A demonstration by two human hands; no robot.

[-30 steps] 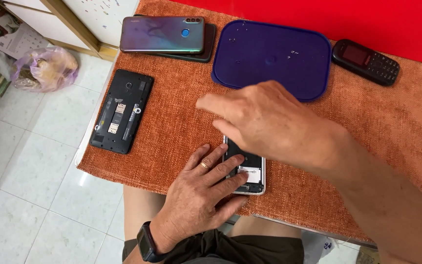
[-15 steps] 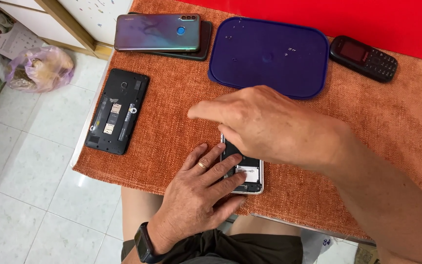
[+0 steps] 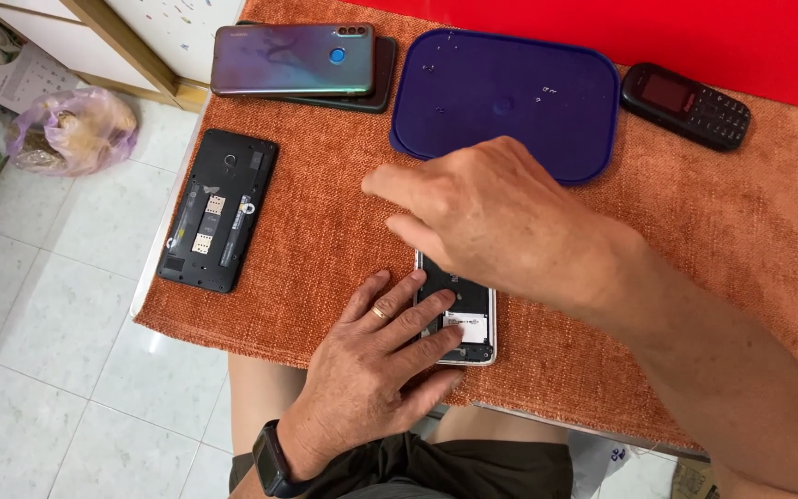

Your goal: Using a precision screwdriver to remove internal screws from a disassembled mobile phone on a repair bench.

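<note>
The left hand (image 3: 371, 365) pressed flat on the opened white phone (image 3: 459, 319), grasping nothing; the right hand (image 3: 501, 217) hovered just above that phone, fingers loose and empty.

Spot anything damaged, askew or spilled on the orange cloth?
Two phones lie opened, backs off: the black phone body at the cloth's left edge shows its card slots, and the white-rimmed phone under the left hand and right hand shows its insides. Small droplets sit on the dark blue plastic lid.
</note>
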